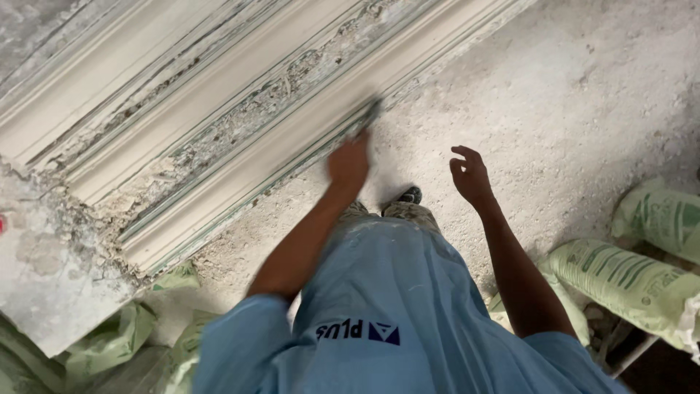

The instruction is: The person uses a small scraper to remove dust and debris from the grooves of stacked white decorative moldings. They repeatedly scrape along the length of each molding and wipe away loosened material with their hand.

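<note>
We record both arms bare from the short sleeves down and extended forward, away from the torso. The left hand (pixel 348 162) is motion-blurred, its back towards us, with the fingers closed in a fist-like grip; we cannot make out individual digits. The left forearm runs straight from elbow to wrist. The right hand (pixel 470 176) is sharp, held free in the air, wrist slightly bent, its fingers (pixel 462 153) loosely curled inward and spread, gripping nothing. The hands are apart
</note>
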Demonstrator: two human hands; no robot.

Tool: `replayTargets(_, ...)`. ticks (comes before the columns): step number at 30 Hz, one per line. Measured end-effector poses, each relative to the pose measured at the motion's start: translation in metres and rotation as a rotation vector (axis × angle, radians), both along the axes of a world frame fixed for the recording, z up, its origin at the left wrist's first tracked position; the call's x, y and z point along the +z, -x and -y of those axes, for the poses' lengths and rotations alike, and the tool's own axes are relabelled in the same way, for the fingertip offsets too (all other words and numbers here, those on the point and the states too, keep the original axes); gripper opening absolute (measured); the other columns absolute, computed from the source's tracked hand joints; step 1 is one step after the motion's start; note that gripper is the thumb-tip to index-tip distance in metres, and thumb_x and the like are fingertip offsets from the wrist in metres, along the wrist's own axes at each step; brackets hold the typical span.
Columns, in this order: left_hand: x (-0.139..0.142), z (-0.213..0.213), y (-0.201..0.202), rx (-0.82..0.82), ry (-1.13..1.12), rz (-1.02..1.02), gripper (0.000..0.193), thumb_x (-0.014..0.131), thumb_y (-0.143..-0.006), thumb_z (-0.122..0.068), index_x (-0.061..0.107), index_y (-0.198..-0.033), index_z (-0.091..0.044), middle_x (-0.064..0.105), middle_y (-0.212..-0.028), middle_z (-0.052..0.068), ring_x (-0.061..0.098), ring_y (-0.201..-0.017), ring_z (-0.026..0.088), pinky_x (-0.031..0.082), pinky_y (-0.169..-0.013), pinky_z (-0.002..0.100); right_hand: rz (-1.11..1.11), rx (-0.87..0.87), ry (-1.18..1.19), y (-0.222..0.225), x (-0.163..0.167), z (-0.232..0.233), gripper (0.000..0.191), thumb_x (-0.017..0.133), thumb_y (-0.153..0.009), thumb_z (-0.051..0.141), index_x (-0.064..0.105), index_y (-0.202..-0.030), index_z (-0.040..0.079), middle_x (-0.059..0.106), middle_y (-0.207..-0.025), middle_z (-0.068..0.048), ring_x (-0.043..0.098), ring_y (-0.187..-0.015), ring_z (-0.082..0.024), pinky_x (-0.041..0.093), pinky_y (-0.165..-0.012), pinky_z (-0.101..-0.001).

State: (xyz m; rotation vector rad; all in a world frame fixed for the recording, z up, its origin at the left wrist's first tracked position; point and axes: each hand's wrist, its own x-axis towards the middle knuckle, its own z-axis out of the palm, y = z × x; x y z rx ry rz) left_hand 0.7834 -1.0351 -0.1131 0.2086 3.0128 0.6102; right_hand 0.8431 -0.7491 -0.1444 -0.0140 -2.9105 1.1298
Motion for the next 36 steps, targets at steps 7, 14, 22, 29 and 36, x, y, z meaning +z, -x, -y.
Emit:
replayTargets(7,0.003,-0.133,0.083,-0.091,-0.066,-0.001,0.032,0.049,-0.103,-0.022,0.064,-0.131,-0.015,0.07,-0.091,0.02,0.073,-0.071,0.034,0.057,-0.053,0.049,-0.084,0.045,0.082,0.024,0.017,-0.006,0.008,0.065,-0.103,0.008,0.07,-0.109,0.005,0.067,-0.139,-0.013,0.06,-0.134,-0.033,0.054,-0.103,-0.0386)
replayTargets(14,0.02,-0.042,0.03,-0.09,0.149,0.107,0.037,0.049,-0.101,-0.02,0.064,-0.135,-0.024,0.067,-0.092,0.02,0.071,-0.063,0.038,0.053,-0.048,0.053,0.213,-0.205,0.251,0.016,0.01,-0.098,0.031,0.06,-0.106,0.015,0.063,-0.135,0.006,0.068,-0.131,-0.015,0.072,-0.102,-0.023,0.058,-0.078,-0.0342)
replayTargets(22,0.011,-0.255,0.149,-0.055,0.121,0.097,0.041,0.047,-0.101,-0.017,0.059,-0.14,-0.02,0.07,-0.086,0.021,0.072,-0.067,0.038,0.055,-0.05,0.053,0.097,-0.001,0.32,0.084,-0.008,-0.221,0.027,0.061,-0.106,0.011,0.063,-0.132,0.002,0.07,-0.124,-0.013,0.071,-0.096,-0.018,0.058,-0.08,-0.0307)
replayTargets(29,0.001,-0.358,0.205,-0.045,0.056,-0.016,0.034,0.048,-0.103,-0.021,0.065,-0.132,-0.024,0.072,-0.093,0.019,0.073,-0.075,0.038,0.057,-0.06,0.053,0.146,0.064,0.338,0.145,0.008,-0.316,0.025,0.059,-0.106,0.01,0.065,-0.129,0.003,0.071,-0.12,-0.012,0.069,-0.092,-0.019,0.057,-0.075,-0.0293)
replayTargets(36,0.001,-0.242,0.135,0.032,0.264,0.043,0.031,0.055,-0.101,-0.029,0.069,-0.128,-0.032,0.072,-0.087,0.014,0.07,-0.063,0.037,0.054,-0.049,0.053,0.209,-0.044,0.385,0.153,-0.026,-0.39,0.023,0.056,-0.108,0.008,0.063,-0.128,0.001,0.072,-0.117,-0.011,0.073,-0.097,-0.019,0.058,-0.08,-0.0296)
